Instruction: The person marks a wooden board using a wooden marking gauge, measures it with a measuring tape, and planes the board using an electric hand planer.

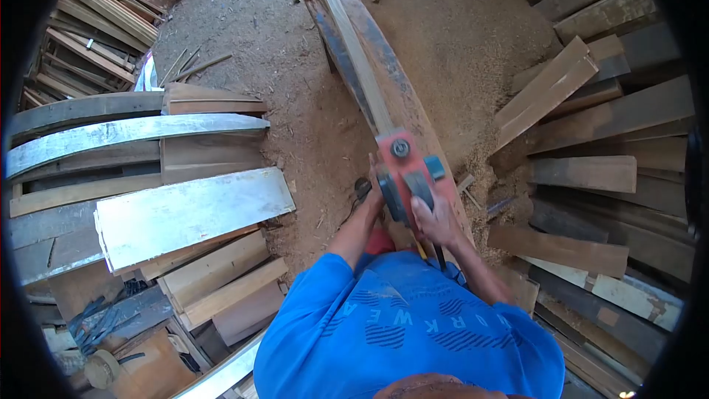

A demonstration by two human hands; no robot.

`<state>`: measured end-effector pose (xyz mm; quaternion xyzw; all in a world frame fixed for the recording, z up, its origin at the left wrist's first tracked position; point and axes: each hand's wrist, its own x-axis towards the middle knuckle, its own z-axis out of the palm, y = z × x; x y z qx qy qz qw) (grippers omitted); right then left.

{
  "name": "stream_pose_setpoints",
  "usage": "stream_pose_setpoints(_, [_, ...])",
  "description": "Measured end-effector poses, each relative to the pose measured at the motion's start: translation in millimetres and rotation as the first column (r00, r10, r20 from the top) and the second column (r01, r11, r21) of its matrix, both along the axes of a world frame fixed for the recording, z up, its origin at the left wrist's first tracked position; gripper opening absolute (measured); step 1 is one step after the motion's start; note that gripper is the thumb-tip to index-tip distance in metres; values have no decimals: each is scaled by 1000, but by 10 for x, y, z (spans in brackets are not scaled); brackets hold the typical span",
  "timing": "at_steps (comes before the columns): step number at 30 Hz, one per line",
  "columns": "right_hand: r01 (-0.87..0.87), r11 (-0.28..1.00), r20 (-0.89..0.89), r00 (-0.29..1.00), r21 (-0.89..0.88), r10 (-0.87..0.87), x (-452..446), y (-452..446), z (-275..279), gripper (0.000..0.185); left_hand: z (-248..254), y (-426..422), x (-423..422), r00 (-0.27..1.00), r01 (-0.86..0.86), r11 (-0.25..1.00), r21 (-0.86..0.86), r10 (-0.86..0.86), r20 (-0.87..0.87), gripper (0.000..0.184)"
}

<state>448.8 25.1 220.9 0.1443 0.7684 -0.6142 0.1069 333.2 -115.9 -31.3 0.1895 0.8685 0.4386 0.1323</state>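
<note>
A red electric planer (403, 157) with a round dark knob on its front sits on a long narrow wooden strip (354, 52). My right hand (437, 223) is closed around the planer's rear handle. Close against the planer's left side is my left hand (375, 191). One of its fingers shows, pointing forward; the planer's body hides the others, so what they hold does not show. The strip lies lengthwise on a worn wooden bench (402, 96), running away from me.
Stacked boards (591, 170) line the right side. On the left are more planks, a pale flat board (196, 214) and a curved whitish board (140, 133). Sawdust and shavings cover the floor (244, 29). A dark round object (362, 188) lies left of my left hand.
</note>
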Motion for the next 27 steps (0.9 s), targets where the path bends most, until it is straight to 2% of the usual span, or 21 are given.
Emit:
stream_pose_setpoints(3, [58, 998, -70, 996, 40, -55, 340, -88, -58, 44, 104, -21, 42, 998, -14, 993, 118, 6, 68, 108])
stream_pose_setpoints(4, [62, 998, -43, 997, 32, -60, 294, -103, -76, 45, 86, -33, 61, 996, -20, 988, 153, 6, 88, 108])
stream_pose_setpoints(6, [68, 998, 8, 998, 19, -68, 34, -126, -166, 48, 46, -17, 79, 993, -39, 979, 199, 16, 117, 106])
stream_pose_setpoints(9, [86, 995, -86, 992, -54, -91, -765, -128, 28, 48, 36, 19, 107, 986, -95, 959, 267, 53, 161, 105])
stream_pose_setpoints(10, [110, 992, -176, 977, -57, -118, -1059, -137, -62, 40, 33, 33, 123, 984, -116, 955, 273, 73, 163, 104])
stream_pose_setpoints(12, [138, 987, -226, 962, -85, -154, -1692, -121, -291, 33, 75, 53, 133, 993, -103, 983, 151, 92, 80, 103])
stream_pose_setpoints(14, [120, 988, -178, 975, -93, -135, -2372, -55, -319, 35, 213, 61, 120, 993, -18, 980, -196, -5, -117, 110])
stream_pose_setpoints(16, [115, 992, -220, 968, -57, -125, -3054, -7, -254, 41, 399, 79, 84, 999, 19, 939, -344, -29, -22, 115])
stream_pose_setpoints(17, [134, 990, -270, 953, -35, -138, -3387, -1, -246, 43, 511, 49, 51, 993, -1, 987, -159, 20, 117, 119])
stream_pose_setpoints(19, [160, 985, -130, 977, -60, -167, -3950, 12, 2, 45, 53, 25, 147, 994, 44, 972, -232, -65, -83, 113])
stream_pose_setpoints(22, [171, 980, -152, 971, -106, -186, -4934, 104, -148, 44, 45, 97, 109, 987, 53, 916, -397, -109, -119, 92])
stream_pose_setpoints(24, [146, 988, -178, 972, -43, -151, -5458, 120, -175, 42, -414, 165, 241, 974, 0, 859, -512, -117, -196, 88])
stream_pose_setpoints(26, [117, 991, -170, 980, 65, -104, -5793, 151, 9, 40, 26, 65, 103, 990, -28, 965, -259, -9, -139, 102])
stream_pose_setpoints(27, [97, 995, -191, 977, -9, -97, -5961, 162, -78, 39, -73, 15, 79, 992, -33, 981, -191, 8, -129, 106])
